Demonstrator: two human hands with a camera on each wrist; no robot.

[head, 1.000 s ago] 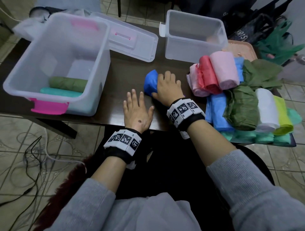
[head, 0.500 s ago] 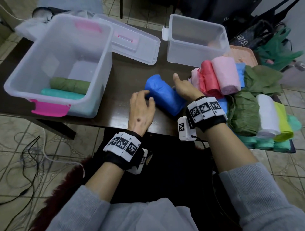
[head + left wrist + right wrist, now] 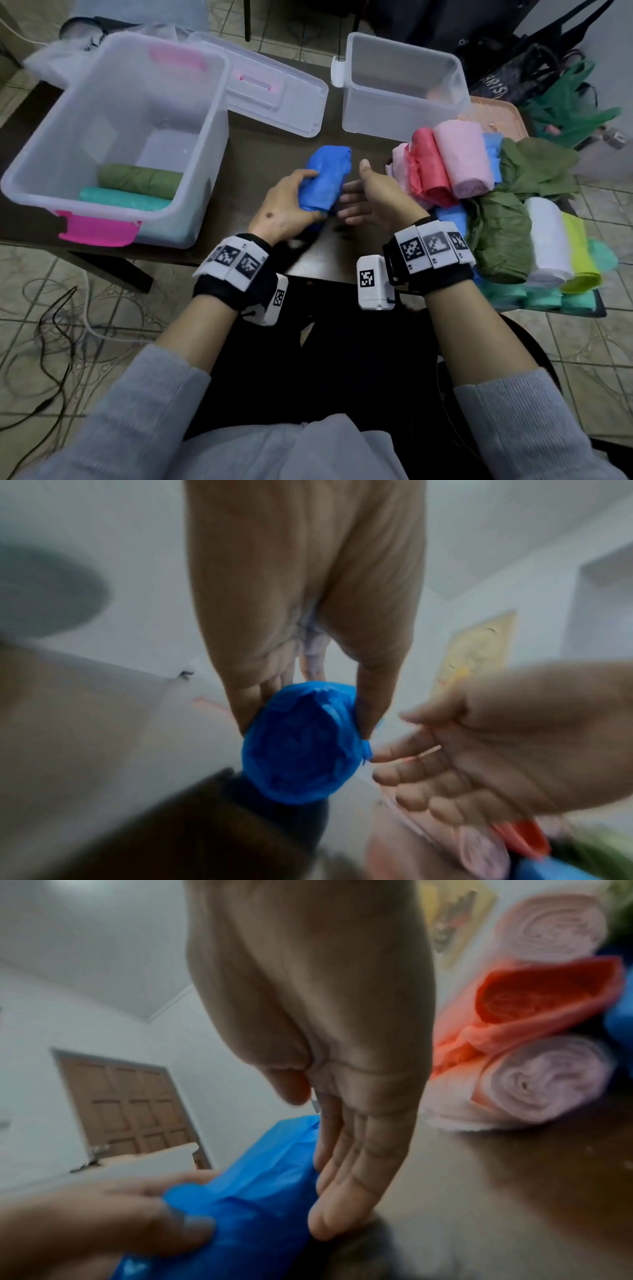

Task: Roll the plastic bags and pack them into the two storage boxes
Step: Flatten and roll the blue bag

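A rolled blue plastic bag (image 3: 325,180) is lifted a little off the dark table (image 3: 274,150), and my left hand (image 3: 291,202) grips its near end with thumb and fingers curled round it. The left wrist view shows the blue roll's end (image 3: 301,742) between thumb and fingers. My right hand (image 3: 363,198) is just right of the roll, fingers straight, palm facing it; the right wrist view shows those fingers (image 3: 349,1172) beside the blue bag (image 3: 246,1199). The large clear box (image 3: 191,192) with pink latches holds a green roll (image 3: 140,180) and a teal roll (image 3: 123,200). The smaller clear box (image 3: 404,116) stands behind.
A pile of bag rolls (image 3: 496,212) in pink, red, blue, green, white, yellow and teal covers the table's right side. The big box's lid (image 3: 270,99) lies behind it. Cables (image 3: 51,335) lie on the tiled floor at left, and dark bags (image 3: 513,75) sit behind the table.
The blue bag went from being rolled flat under my right hand to a finished roll. My left hand has taken hold of it and my right hand has come off it.
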